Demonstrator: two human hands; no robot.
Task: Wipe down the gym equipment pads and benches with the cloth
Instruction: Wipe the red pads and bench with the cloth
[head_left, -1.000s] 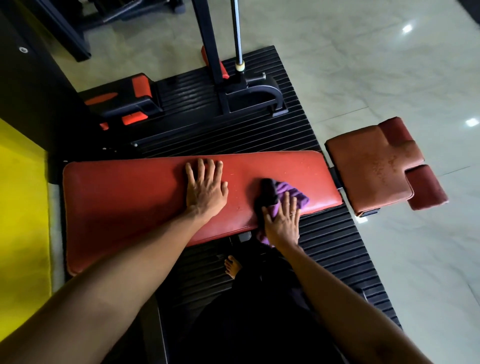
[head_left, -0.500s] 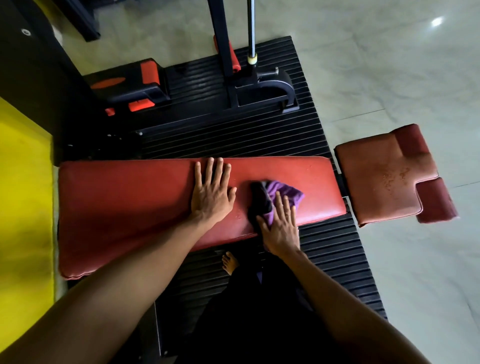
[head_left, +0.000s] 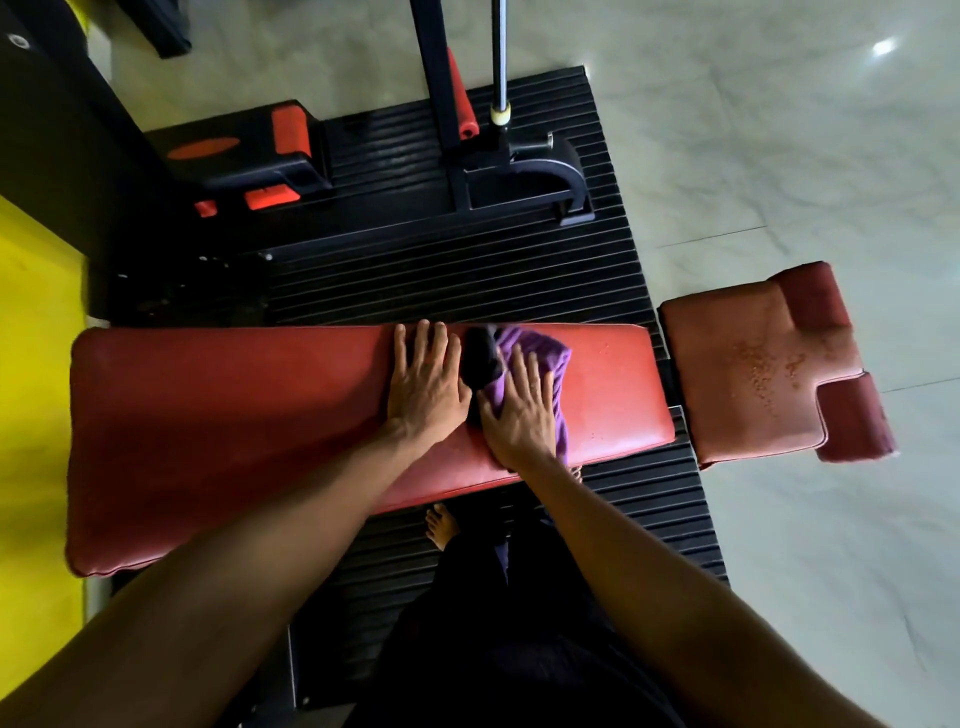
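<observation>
A long red bench pad (head_left: 234, 415) lies across the view. My left hand (head_left: 423, 384) rests flat on it near the middle, fingers straight. Just to its right, my right hand (head_left: 519, 405) presses flat on a purple cloth (head_left: 545, 358) with a black part, bunched on the pad near the far edge. A smaller red seat pad (head_left: 753, 364) with wet drops and worn spots stands off the bench's right end.
A ribbed black rubber mat (head_left: 415, 270) lies under the bench. A black machine frame with an upright post (head_left: 436, 104) and red-capped parts (head_left: 249, 156) stands beyond. Yellow wall (head_left: 36, 415) at left, pale tile floor (head_left: 779, 130) at right. My bare foot (head_left: 441, 527) shows below the bench.
My right hand has slid the cloth from the near edge up across the pad toward the far edge, closer to my left hand, which stays flat in place.
</observation>
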